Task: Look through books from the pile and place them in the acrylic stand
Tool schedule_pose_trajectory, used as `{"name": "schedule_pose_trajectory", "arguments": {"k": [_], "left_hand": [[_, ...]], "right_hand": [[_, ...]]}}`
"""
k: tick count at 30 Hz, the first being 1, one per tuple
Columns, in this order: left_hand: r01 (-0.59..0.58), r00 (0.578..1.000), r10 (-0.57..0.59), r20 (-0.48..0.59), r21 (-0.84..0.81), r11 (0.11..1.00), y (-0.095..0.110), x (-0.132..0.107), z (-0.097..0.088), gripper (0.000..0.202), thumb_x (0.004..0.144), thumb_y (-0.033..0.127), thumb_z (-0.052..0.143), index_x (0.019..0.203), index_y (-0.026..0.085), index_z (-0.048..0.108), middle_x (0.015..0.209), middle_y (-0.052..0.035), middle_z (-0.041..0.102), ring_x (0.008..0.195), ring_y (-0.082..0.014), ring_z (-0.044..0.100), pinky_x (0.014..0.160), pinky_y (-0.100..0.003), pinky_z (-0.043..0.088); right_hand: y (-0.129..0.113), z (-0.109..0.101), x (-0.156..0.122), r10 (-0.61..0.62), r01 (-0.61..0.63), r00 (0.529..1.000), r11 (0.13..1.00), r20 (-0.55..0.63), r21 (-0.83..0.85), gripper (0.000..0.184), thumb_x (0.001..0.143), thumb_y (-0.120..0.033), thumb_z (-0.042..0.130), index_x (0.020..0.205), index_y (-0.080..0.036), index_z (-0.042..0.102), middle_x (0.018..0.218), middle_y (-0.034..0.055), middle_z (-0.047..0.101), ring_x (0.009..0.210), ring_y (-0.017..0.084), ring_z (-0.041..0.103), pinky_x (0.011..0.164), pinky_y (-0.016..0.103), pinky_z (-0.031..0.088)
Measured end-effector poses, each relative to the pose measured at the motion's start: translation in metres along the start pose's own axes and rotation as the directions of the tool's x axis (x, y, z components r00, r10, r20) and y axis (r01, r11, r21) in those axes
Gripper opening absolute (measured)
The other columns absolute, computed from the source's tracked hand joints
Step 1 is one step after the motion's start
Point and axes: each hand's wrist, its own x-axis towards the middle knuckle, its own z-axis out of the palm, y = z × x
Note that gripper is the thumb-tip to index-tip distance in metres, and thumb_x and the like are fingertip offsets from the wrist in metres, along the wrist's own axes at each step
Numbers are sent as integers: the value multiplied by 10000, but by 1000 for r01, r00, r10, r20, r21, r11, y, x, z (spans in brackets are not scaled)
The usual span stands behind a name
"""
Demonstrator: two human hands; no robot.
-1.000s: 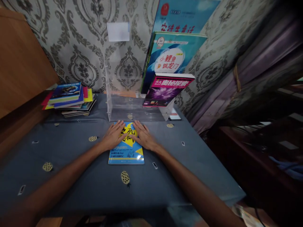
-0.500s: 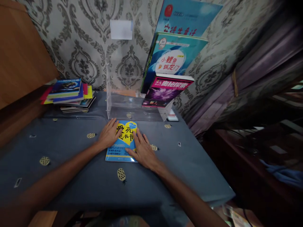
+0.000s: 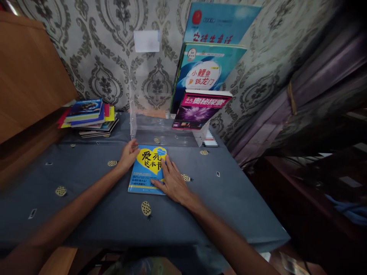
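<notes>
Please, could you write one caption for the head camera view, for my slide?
The right hand rests on a blue-and-yellow book, the left hand at its upper left, before a clear stand holding books.

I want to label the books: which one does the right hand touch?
The blue book with the yellow heart, lying singly; the rest are in the clear rack or the stack.

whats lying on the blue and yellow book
The right hand lies over the right edge of the blue and yellow book, hiding part of its cover; the left hand is at its upper left edge.
</notes>
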Motion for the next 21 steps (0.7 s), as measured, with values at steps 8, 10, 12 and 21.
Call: {"name": "schedule_pose_trajectory", "arguments": {"k": [8,10,12,21], "left_hand": [[443,897,-388,214,-413,796,38,-26,-11,322,703,27,720,1003,87,621,882,-109,731,822,-203,731,814,-318,604],[546,826,-429,366,-330,770,42,-39,-10,358,686,45,743,1025,76,635,903,-130,748,804,-244,742,765,-354,621],[573,793,-426,434,-298,763,43,-48,-9,441,659,43,765,1076,85,629,960,-141,756,828,-268,748,762,-369,627],[424,875,-247,416,-413,806,48,-50,-2,555,660,96,801,1164,151,574,1065,-121,745,956,-294,735,850,-425,615]], "right_hand": [[-2,-1,-1,68,-69,997,997,24,38,941,868,-708,509,1558,-115,268,1624,218,230,1481,421,241,1171,611,298],[-2,-1,0,78,-80,997,995,28,55,935,865,-693,529,1560,-126,266,1630,204,223,1483,418,237,1179,606,285],[-3,-1,-1,91,-94,995,992,43,83,933,862,-679,546,1564,-136,258,1640,192,198,1489,415,223,1190,603,261],[8,-7,6,270,-198,961,813,-54,547,1081,717,-585,756,1566,-183,221,1603,180,307,1468,364,309,1176,562,318]]}}
